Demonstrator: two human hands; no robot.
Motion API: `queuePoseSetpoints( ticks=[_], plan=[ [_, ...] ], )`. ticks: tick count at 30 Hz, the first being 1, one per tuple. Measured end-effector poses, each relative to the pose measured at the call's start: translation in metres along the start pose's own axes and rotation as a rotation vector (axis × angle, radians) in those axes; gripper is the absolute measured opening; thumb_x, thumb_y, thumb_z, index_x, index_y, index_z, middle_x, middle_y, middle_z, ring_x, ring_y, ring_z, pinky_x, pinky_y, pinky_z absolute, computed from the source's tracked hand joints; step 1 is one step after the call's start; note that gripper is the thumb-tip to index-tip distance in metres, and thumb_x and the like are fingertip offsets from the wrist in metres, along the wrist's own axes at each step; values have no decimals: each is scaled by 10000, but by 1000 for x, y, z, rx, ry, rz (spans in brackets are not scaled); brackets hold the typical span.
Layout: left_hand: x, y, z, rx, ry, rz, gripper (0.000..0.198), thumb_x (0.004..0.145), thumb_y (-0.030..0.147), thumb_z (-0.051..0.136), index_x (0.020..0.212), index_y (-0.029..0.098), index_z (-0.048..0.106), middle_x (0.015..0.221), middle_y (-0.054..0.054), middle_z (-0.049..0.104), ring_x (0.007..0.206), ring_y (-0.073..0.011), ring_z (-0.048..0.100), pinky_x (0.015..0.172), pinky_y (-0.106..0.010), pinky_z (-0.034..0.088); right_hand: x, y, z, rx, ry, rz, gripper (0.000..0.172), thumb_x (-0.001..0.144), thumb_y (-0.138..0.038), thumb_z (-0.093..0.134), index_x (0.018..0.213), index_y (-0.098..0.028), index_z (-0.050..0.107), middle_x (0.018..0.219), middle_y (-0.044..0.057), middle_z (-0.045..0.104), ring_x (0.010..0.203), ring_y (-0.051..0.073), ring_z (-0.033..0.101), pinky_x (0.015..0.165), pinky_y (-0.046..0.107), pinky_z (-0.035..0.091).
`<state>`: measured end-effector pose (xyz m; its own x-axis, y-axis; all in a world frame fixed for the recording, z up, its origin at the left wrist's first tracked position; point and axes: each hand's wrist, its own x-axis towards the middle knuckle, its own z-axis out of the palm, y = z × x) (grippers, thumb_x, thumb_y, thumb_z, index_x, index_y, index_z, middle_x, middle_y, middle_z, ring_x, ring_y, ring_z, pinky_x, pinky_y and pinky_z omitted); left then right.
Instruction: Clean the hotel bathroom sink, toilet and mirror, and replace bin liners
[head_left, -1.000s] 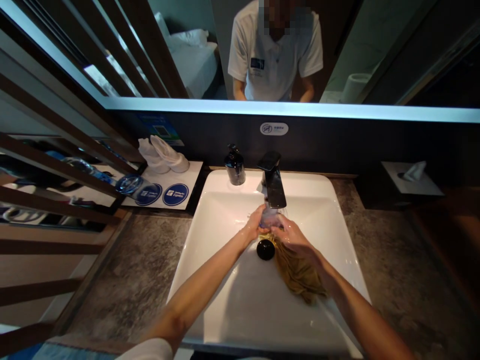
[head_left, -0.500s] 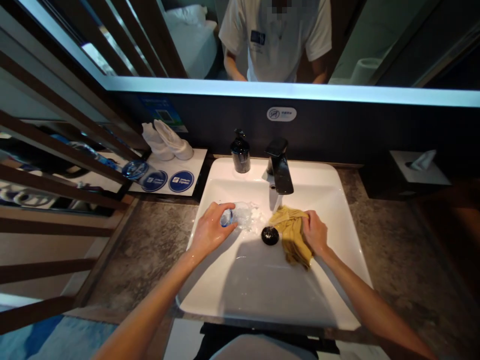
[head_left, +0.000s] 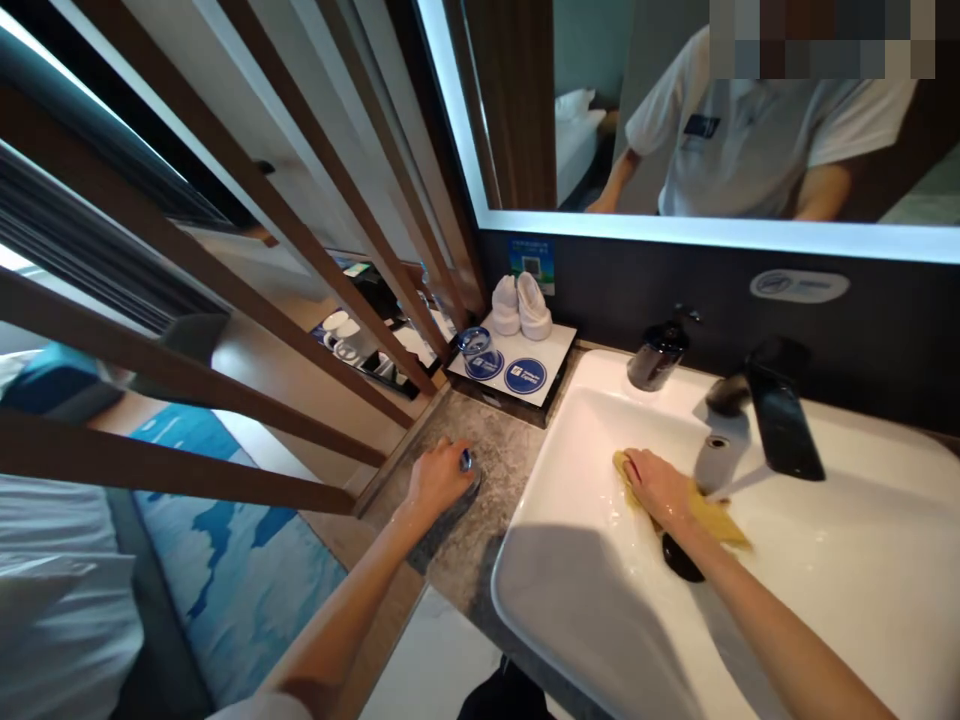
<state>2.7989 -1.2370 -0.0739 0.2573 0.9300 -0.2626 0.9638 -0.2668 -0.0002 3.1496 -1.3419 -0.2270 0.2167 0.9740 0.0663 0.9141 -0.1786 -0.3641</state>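
My left hand (head_left: 441, 474) is closed round a clear drinking glass (head_left: 466, 461) on the stone counter, left of the sink. Only a bluish part of the glass shows past my fingers. Inside the white sink (head_left: 592, 480), my right hand (head_left: 660, 484) presses down on a yellow cloth (head_left: 716, 518), its fingers bent over the cloth's left end. The cloth lies partly over the black drain stopper (head_left: 682, 560). To the right of that hand stands the black faucet (head_left: 786, 420).
A white-topped tray (head_left: 555, 352) at the counter's back left bears rolled white towels (head_left: 520, 306), blue round coasters (head_left: 525, 376) and another glass (head_left: 474, 345). A dark soap dispenser (head_left: 657, 355) stands on the sink's back rim. Wooden slats (head_left: 300, 240) border the left side.
The view has turned left. My left hand has carried the glass out of the sink to the counter. My right hand has moved the cloth leftward across the sink.
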Motion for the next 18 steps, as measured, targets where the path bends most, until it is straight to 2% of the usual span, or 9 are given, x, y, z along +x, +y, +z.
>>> queuePoseSetpoints(
  ticks=[1,3,6,8,11,13,15,16,18],
  plan=[
    [0,-7,9,-11,-15,-3,417,814,298,568,1225,241,607,1081,-88,622,953,-286,659,802,-363,494,-2,-3,-2,9,-33,-9,395,972,-376,303,1095,-202,636,1027,108,684,937,258,623,825,361,442],
    [-2,-18,22,-35,-61,0,426,822,336,593,1238,245,595,1113,-93,618,966,-288,661,802,-367,503,-8,1,-12,75,-34,103,432,978,-419,283,1133,-219,633,1099,90,690,979,257,635,833,345,448],
    [7,-28,15,-59,-104,22,564,858,521,573,1331,217,524,1120,-118,635,968,-308,661,799,-393,515,-23,29,-34,73,-38,466,506,954,-520,270,1181,-234,620,1090,100,698,895,277,655,731,339,444],
    [32,-25,-11,-46,-8,26,649,887,599,493,1368,163,482,1084,-148,654,994,-337,649,812,-420,513,-35,53,-46,41,-106,635,579,927,-579,262,1165,-204,633,1027,138,702,831,290,651,668,336,423],
    [97,-7,-65,-16,289,57,675,908,552,499,1425,129,406,1194,-200,589,1137,-382,568,893,-456,476,-50,78,-51,67,-154,685,581,885,-585,304,972,-155,684,939,170,693,806,283,630,645,326,401],
    [140,8,-97,-21,288,140,724,872,468,601,1468,132,360,1302,-207,493,1160,-358,545,932,-430,451,-58,84,-50,171,-89,679,502,834,-572,372,837,-172,675,868,131,688,760,252,601,633,317,393],
    [167,18,-118,-43,197,232,621,840,359,655,1390,129,480,1222,-121,530,1092,-251,575,935,-326,441,-65,83,-51,386,44,702,444,758,-584,452,747,-184,646,762,80,663,702,218,563,624,309,397],
    [173,22,-124,-54,160,262,548,824,319,668,1319,118,547,1130,-75,558,1045,-210,585,920,-287,440,-69,81,-53,530,127,731,438,719,-596,492,723,-182,633,722,63,646,681,204,548,622,306,406],
    [171,29,-126,-79,158,286,475,805,321,682,1231,126,600,998,-32,558,999,-199,582,907,-287,452,-77,77,-62,835,293,829,474,655,-633,572,729,-167,626,698,46,628,656,183,539,614,299,428]
  ],
)
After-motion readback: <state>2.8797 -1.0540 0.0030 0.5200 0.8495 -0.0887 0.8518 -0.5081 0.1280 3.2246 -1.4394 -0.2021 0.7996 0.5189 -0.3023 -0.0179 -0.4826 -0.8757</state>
